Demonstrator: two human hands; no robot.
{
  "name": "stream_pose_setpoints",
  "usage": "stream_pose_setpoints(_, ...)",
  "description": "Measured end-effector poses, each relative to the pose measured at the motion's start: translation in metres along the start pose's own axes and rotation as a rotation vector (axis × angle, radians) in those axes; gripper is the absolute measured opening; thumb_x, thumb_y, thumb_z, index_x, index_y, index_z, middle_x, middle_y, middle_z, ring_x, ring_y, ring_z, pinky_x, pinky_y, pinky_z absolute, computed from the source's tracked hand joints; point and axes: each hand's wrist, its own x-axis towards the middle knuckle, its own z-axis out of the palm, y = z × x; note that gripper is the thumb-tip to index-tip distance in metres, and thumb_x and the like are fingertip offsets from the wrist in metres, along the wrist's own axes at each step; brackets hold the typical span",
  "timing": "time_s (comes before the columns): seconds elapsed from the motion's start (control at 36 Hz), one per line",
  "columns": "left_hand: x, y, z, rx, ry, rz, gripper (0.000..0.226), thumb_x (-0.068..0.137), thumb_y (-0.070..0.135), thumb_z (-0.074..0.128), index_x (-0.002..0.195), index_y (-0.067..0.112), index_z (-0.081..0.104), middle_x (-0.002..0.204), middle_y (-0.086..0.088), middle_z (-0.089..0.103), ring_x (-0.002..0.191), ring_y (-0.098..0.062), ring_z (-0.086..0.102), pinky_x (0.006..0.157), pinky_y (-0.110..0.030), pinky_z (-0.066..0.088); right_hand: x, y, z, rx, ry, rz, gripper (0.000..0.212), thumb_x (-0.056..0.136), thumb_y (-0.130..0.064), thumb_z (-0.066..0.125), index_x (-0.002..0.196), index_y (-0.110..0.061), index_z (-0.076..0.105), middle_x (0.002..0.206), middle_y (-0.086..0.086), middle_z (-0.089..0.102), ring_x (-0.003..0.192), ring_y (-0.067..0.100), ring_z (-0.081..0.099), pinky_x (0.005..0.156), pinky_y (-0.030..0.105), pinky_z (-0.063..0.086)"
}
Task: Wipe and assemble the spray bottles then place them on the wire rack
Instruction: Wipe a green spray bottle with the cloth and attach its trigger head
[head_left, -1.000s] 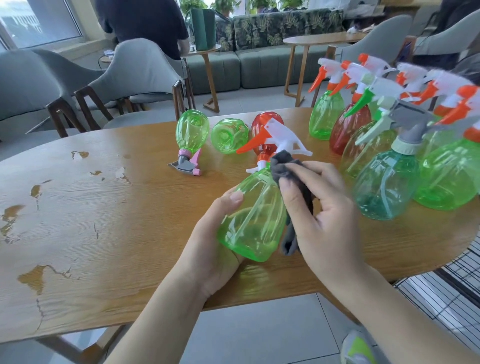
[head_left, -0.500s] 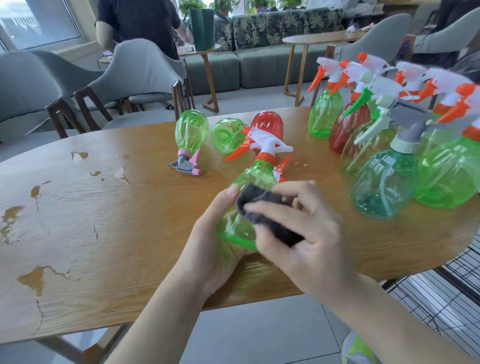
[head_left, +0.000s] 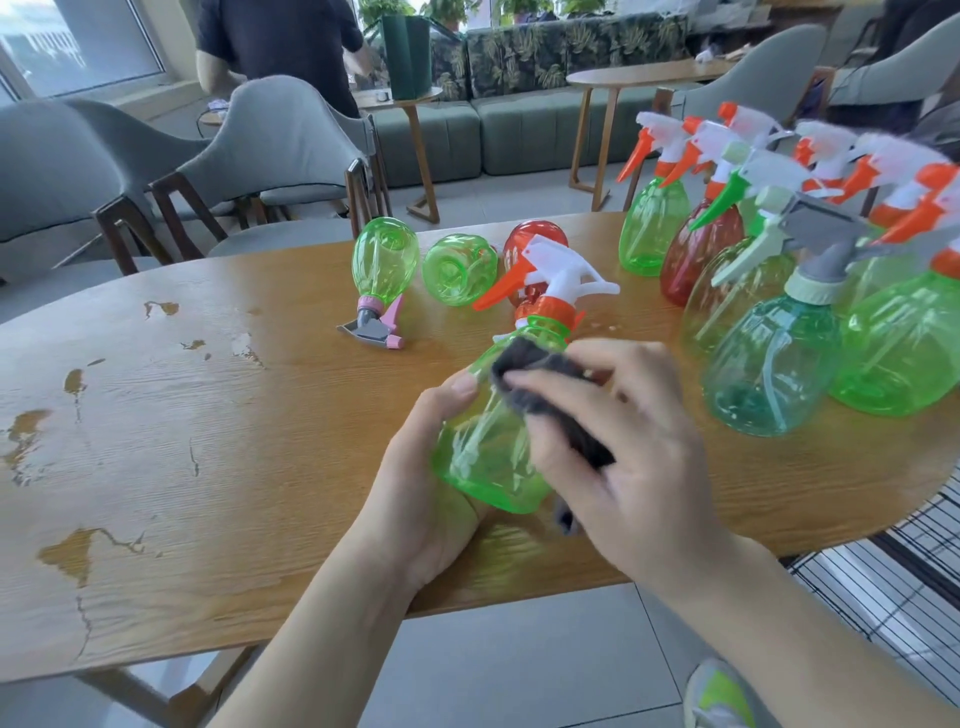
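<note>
Holding a green spray bottle (head_left: 485, 457) tipped over the near edge of the wooden table (head_left: 171, 441), the left hand (head_left: 421, 499) wraps round its fat bottom end. The right hand (head_left: 618, 457) squeezes a dark grey cloth (head_left: 540, 402) flat against the bottle's side. Its white and orange sprayer top (head_left: 550, 283) points away from the person.

Just behind it lie three more bottles on their sides: a green one with a pink and grey sprayer (head_left: 382, 283), a green one (head_left: 460, 270) seen from its bottom end, and a red one (head_left: 535, 239) (partly hidden by the sprayer top).

A crowd of standing bottles (head_left: 779, 332) fills the right side, close to the right hand. The wire rack (head_left: 893, 577) sits low past the table edge. No writing can be read anywhere.
</note>
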Motion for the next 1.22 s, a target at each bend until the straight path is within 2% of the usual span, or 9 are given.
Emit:
stream_pose_setpoints(0.22,-0.002,-0.003,0.005,0.005,-0.008,-0.046,0.057,0.086,0.044,0.069,0.133,0.012,0.067,0.121,-0.018,0.066,0.099,-0.031,0.066,0.08,-0.045,0.057,0.006,0.007,-0.003,0.095,-0.002,0.262,0.026,0.102,-0.011,0.058,0.124,-0.005,0.07,0.113,0.004,0.057,0.106,-0.002,0.055,0.091,0.01,0.041)
stream_pose_setpoints(0.36,-0.001,-0.001,0.003,0.013,0.055,-0.046,0.082,0.083,0.046,0.08,0.149,0.008,0.049,0.133,-0.02,0.057,0.113,-0.037,0.057,0.088,-0.047,0.052,0.004,0.006,-0.004,0.068,-0.031,0.124,0.023,0.099,-0.009,0.061,0.119,-0.005,0.073,0.112,0.009,0.059,0.102,0.016,0.059,0.092,0.02,0.045)
stream_pose_setpoints(0.44,0.0,-0.003,0.002,0.044,0.102,-0.057,0.069,0.09,0.041,0.069,0.148,0.009,0.051,0.135,-0.022,0.058,0.117,-0.039,0.056,0.092,-0.049,0.048,0.003,0.011,-0.004,0.075,-0.046,0.144,0.025,0.101,-0.015,0.058,0.119,-0.007,0.074,0.112,0.008,0.06,0.103,0.025,0.061,0.092,0.028,0.048)
stream_pose_setpoints(0.56,0.001,-0.003,0.004,0.097,0.09,-0.078,0.059,0.092,0.043,0.067,0.142,0.012,0.059,0.133,-0.019,0.063,0.113,-0.034,0.064,0.093,-0.049,0.051,0.005,0.014,-0.007,0.105,-0.048,0.233,0.027,0.101,-0.019,0.058,0.12,-0.008,0.074,0.112,0.007,0.06,0.103,0.019,0.061,0.091,0.021,0.046)
stream_pose_setpoints(0.69,0.001,-0.002,0.006,0.045,0.117,-0.111,0.051,0.099,0.046,0.054,0.13,0.008,0.069,0.125,-0.019,0.067,0.114,-0.033,0.064,0.095,-0.046,0.054,-0.003,-0.001,-0.004,0.079,-0.107,0.061,0.019,0.093,-0.011,0.067,0.107,-0.01,0.08,0.107,0.008,0.062,0.091,0.024,0.059,0.086,0.024,0.046)
stream_pose_setpoints(0.83,-0.004,0.001,0.008,-0.156,0.068,-0.229,0.056,0.098,0.053,0.051,0.103,0.0,0.07,0.084,-0.014,0.068,0.076,-0.023,0.071,0.07,-0.03,0.061,-0.017,-0.013,0.007,0.017,-0.198,-0.206,0.02,0.093,-0.014,0.064,0.103,-0.015,0.082,0.111,0.003,0.06,0.099,0.026,0.052,0.085,0.042,0.05)
stream_pose_setpoints(0.94,-0.005,0.004,0.007,-0.155,0.062,-0.246,0.06,0.1,0.054,0.051,0.126,0.001,0.062,0.104,-0.017,0.065,0.097,-0.028,0.068,0.089,-0.034,0.058,-0.018,-0.01,0.007,-0.046,-0.211,-0.266,0.023,0.097,-0.018,0.06,0.106,-0.019,0.082,0.116,-0.002,0.056,0.102,0.025,0.05,0.084,0.043,0.05)
stream_pose_setpoints(1.03,-0.002,0.002,0.007,-0.113,0.05,-0.163,0.052,0.102,0.047,0.05,0.119,0.001,0.07,0.108,-0.019,0.067,0.102,-0.03,0.069,0.09,-0.037,0.059,-0.011,-0.005,0.003,-0.064,-0.145,-0.229,0.021,0.099,-0.02,0.062,0.109,-0.019,0.081,0.111,0.002,0.066,0.101,0.025,0.051,0.09,0.039,0.05)
stream_pose_setpoints(1.22,0.0,0.001,0.007,-0.067,0.041,-0.09,0.054,0.092,0.042,0.061,0.136,0.012,0.065,0.126,-0.016,0.068,0.108,-0.031,0.069,0.088,-0.046,0.058,0.004,0.016,-0.005,-0.031,-0.072,0.11,0.028,0.104,-0.02,0.055,0.123,-0.01,0.073,0.112,0.002,0.06,0.106,0.025,0.053,0.1,0.025,0.039)
